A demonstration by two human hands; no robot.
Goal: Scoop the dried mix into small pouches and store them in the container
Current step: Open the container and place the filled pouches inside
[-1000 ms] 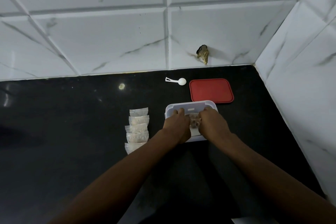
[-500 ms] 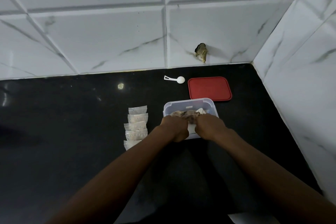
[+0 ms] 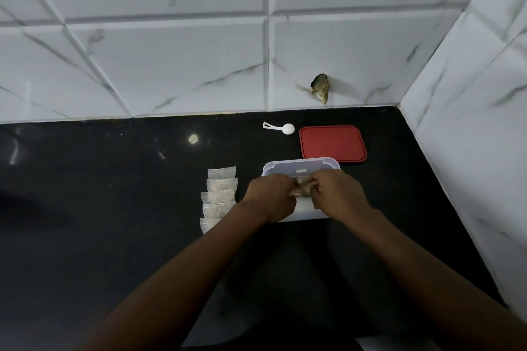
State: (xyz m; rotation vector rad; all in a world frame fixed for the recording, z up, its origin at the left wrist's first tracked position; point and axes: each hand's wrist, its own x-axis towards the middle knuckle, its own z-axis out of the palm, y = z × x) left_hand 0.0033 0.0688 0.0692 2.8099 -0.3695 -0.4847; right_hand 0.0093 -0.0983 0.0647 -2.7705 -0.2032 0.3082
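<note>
Setting: black polished counter in a corner of white, grey-veined wall tiles, with a chipped hole low in the back wall
Container: clear plastic container, uncovered, on the counter towards the right wall
Left hand: left hand, fingers curled, pinching one side of a pouch over the container
Right hand: right hand, fingers curled on the pouch's other side, close to the left hand
Pouch: brownish fill, mostly hidden between the hands
Filled pouches: overlapping row of pouches just left of the container
Lid: red lid flat behind the container
Scoop: white scoop lying left of the lid
</note>
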